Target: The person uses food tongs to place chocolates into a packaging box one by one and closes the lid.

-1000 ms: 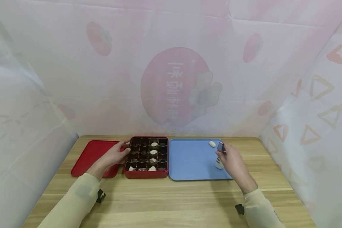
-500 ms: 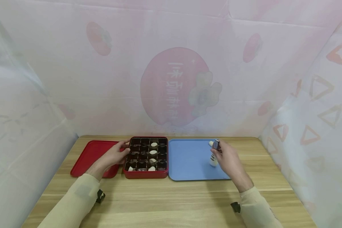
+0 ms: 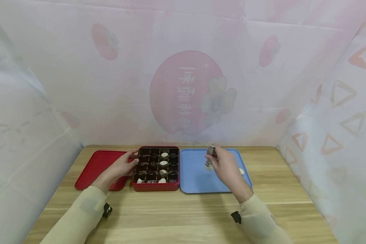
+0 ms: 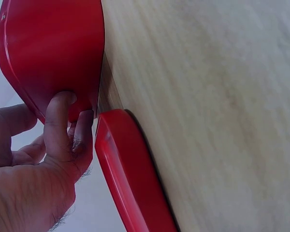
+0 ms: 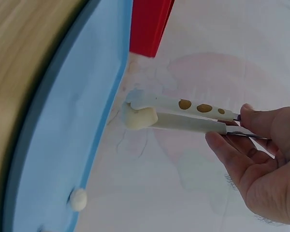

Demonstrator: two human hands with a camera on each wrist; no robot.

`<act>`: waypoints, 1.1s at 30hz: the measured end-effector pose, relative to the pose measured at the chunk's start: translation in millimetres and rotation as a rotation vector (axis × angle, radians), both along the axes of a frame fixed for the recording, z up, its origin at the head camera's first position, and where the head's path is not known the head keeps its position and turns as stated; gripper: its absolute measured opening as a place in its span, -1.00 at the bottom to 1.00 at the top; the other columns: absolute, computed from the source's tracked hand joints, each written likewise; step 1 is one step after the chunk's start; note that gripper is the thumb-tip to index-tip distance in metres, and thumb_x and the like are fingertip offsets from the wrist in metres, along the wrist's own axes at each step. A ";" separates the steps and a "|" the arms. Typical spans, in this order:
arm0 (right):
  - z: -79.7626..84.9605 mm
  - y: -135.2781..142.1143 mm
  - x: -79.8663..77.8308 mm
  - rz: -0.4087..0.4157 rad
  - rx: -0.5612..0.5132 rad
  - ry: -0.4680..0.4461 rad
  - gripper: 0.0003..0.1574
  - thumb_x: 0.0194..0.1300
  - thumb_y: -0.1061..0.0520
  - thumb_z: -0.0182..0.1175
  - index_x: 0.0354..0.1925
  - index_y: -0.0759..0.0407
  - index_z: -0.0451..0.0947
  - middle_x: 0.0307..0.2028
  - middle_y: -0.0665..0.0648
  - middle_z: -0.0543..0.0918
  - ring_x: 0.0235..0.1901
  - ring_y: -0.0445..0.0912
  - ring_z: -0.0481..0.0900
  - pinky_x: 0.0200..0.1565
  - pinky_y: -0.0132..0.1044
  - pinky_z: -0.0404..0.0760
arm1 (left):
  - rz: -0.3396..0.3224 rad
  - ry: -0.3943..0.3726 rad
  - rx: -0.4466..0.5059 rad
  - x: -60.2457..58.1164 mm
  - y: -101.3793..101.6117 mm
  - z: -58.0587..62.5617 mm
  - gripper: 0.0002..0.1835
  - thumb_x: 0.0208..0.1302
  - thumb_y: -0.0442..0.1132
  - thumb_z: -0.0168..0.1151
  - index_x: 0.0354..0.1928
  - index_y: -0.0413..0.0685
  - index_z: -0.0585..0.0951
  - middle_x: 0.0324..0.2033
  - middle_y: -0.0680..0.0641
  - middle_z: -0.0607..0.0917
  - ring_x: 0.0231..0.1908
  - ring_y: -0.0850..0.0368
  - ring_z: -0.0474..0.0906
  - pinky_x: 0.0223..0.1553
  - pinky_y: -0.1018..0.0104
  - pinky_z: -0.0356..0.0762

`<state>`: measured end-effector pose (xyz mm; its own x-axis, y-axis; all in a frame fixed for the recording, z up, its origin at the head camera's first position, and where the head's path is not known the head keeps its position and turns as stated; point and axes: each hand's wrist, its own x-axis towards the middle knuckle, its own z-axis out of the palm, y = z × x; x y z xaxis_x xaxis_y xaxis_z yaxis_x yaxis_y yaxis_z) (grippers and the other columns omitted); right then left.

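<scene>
My right hand point(image 3: 227, 166) pinches a pair of small tongs point(image 5: 191, 124) with pale, brown-spotted arms, over the blue tray point(image 3: 195, 183). Between their tips sits a cream-white chocolate point(image 5: 141, 119), clear of the tray in the right wrist view. My left hand point(image 3: 122, 166) rests against the left side of a red box point(image 3: 157, 187); in the left wrist view its fingers point(image 4: 58, 128) touch the box's outer wall. A dark divided insert point(image 3: 144, 159) fills the box, with white chocolates point(image 3: 163, 163) in some compartments and dark ones in others.
A red lid point(image 3: 94, 169) lies on the table left of the box, partly under my left forearm. Another white chocolate point(image 3: 241, 171) is on the tray's right part. The wooden table point(image 3: 170, 220) extends in front, and a printed cloth point(image 3: 125, 101) stands behind.
My right hand has carried the tongs leftward over the tray, towards the box. A white chocolate at the tray's right has come into view behind it. My left hand has stayed at the box.
</scene>
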<state>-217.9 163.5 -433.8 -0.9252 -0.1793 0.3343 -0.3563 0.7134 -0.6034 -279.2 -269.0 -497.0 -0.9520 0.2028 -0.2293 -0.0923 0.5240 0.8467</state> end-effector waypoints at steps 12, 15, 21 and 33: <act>14.0 -58.4 0.4 0.078 -0.055 0.044 -0.91 0.72 0.15 0.41 -0.04 0.10 0.68 -0.12 0.10 0.86 -0.11 -0.05 0.89 0.01 -0.17 0.93 | 0.009 -0.006 -0.005 -0.8 0.1 -0.7 -0.26 0.94 -0.22 0.05 0.93 -0.13 0.07 0.72 -0.55 0.36 0.17 -0.04 0.78 -0.01 0.14 0.87; 14.6 -70.6 0.6 0.104 -0.077 0.055 -0.90 0.73 0.12 0.40 -0.03 0.09 0.66 -0.10 0.09 0.86 -0.06 -0.04 0.90 0.04 -0.17 0.93 | 0.009 -0.007 -0.009 -0.7 0.0 -0.5 -0.26 0.94 -0.22 0.05 0.93 -0.12 0.06 0.73 -0.55 0.36 0.19 -0.05 0.78 -0.01 0.14 0.87; 13.7 -92.2 0.8 0.147 -0.141 0.067 -0.88 0.73 0.10 0.39 0.03 0.11 0.66 -0.05 0.12 0.86 0.03 0.03 0.93 0.08 -0.17 0.93 | 0.007 -0.012 -0.006 -0.1 0.8 0.6 -0.26 0.94 -0.21 0.04 0.94 -0.12 0.05 0.73 -0.54 0.36 0.22 -0.06 0.76 0.00 0.12 0.87; -0.6 -131.5 -3.1 0.228 -0.288 0.019 -0.84 0.79 0.12 0.33 0.16 0.15 0.65 0.04 0.12 0.87 0.09 -0.02 0.93 0.16 -0.32 0.89 | 0.000 -0.010 0.002 0.9 2.4 2.2 -0.26 0.95 -0.21 0.03 0.94 -0.12 0.04 0.74 -0.54 0.35 0.29 -0.14 0.76 0.03 0.11 0.87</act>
<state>-221.0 32.1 -434.4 -0.8654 -0.2764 0.4181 -0.4999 0.4164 -0.7594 -278.3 -266.6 -494.8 -0.9496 0.2034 -0.2386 -0.1009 0.5224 0.8467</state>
